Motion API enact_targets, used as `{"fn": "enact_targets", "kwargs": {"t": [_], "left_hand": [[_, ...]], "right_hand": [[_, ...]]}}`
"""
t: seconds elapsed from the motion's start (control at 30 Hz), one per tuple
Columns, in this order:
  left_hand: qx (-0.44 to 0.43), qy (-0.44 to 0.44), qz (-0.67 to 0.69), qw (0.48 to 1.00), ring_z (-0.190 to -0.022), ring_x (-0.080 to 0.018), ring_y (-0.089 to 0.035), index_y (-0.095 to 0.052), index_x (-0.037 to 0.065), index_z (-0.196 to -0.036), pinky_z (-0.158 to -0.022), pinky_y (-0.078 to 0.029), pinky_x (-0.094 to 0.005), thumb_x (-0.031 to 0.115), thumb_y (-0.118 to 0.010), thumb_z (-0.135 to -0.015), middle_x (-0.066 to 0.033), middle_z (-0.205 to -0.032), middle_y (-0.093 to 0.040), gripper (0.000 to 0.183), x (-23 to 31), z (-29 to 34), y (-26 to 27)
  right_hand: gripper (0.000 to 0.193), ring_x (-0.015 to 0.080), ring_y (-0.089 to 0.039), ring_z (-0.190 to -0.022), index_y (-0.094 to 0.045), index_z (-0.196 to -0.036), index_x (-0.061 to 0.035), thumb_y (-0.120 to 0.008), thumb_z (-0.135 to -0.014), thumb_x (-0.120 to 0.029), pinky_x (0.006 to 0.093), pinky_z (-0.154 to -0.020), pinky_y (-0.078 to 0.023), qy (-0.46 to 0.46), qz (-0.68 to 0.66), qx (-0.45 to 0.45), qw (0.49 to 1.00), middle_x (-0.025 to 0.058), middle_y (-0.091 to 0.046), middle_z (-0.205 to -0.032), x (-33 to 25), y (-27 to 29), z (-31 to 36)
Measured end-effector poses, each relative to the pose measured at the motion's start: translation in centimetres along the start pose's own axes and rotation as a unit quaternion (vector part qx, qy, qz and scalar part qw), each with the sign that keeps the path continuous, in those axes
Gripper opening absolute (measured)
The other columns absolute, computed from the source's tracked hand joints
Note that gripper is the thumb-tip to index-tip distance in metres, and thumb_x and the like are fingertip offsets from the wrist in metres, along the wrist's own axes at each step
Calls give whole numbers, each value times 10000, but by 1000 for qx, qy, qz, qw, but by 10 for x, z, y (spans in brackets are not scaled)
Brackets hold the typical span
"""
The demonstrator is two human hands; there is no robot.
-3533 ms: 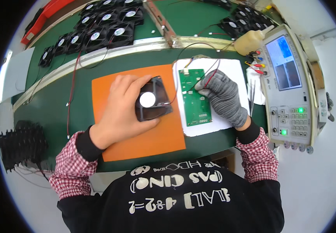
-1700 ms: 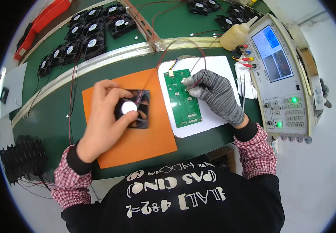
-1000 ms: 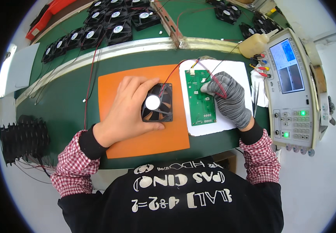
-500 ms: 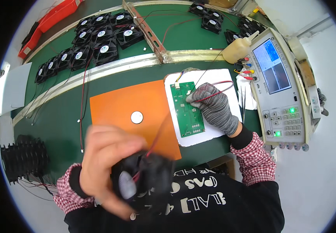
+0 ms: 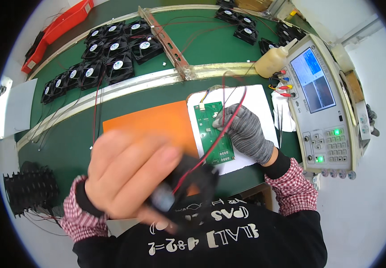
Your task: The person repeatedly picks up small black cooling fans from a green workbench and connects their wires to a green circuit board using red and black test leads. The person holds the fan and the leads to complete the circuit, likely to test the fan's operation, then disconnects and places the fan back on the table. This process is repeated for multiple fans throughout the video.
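Note:
My bare left hand [image 5: 128, 174] grips a black cooling fan [image 5: 197, 192] in front of my chest, both smeared by motion. A red and black fan cable [image 5: 208, 152] runs from it up to my right hand [image 5: 242, 129], which wears a grey striped glove. The right fingers are pinched together around the cable's end, over the upper part of a green circuit board [image 5: 208, 129]; the fingertips hide the plug. A small white part shows beside them. The board lies on a white pad [image 5: 255, 96]. Left of it an orange sheet [image 5: 157, 118] is partly covered by my left hand.
A bench-top tester [image 5: 327, 102] with a lit screen stands on the right, beside a yellowish squeeze bottle [image 5: 271, 62] and tweezers [image 5: 281, 118]. Several black fans [image 5: 115, 47] sit beyond the metal rail [image 5: 112, 89]. More fans are stacked [image 5: 30, 187] at the left.
My left hand has turned the fan and moved it slightly right, covering the white disc on the orange sheet. The cable swings up in a loop. My right hand stays at the board.

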State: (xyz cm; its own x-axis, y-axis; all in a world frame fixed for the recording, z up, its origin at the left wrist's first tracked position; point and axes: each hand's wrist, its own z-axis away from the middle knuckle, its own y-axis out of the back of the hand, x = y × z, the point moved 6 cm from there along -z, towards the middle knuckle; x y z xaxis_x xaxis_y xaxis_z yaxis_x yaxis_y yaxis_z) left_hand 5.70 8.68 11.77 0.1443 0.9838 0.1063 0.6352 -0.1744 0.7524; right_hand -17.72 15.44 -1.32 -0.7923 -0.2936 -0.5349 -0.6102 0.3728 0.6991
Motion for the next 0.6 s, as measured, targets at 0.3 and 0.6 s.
{"fn": "enact_targets", "kwargs": {"t": [0.3, 0.6], "left_hand": [[-149, 345, -302, 876, -1369, -368, -359, -429, -24, -1390, -1132, -200, -597, 521, -835, -636, -230, -1374, -471, 1015, -275, 11, -111], [-94, 232, 201, 947, -1118, -324, -509, -503, 29, -1254, -977, -424, -383, 141, -840, -528, -144, -1158, -509, 808, -106, -6, -59]], "right_hand": [[188, 170, -655, -815, -685, -1003, -57, -742, -824, -52, 295, -745, -528, -109, -159, 137, 972, 68, -672, -889, 13, 11, 5], [357, 283, -664, -943, -658, -1146, -80, -751, -802, -60, 364, -821, -540, 28, -8, 120, 992, 118, -670, -1067, -26, 32, -2]]}}
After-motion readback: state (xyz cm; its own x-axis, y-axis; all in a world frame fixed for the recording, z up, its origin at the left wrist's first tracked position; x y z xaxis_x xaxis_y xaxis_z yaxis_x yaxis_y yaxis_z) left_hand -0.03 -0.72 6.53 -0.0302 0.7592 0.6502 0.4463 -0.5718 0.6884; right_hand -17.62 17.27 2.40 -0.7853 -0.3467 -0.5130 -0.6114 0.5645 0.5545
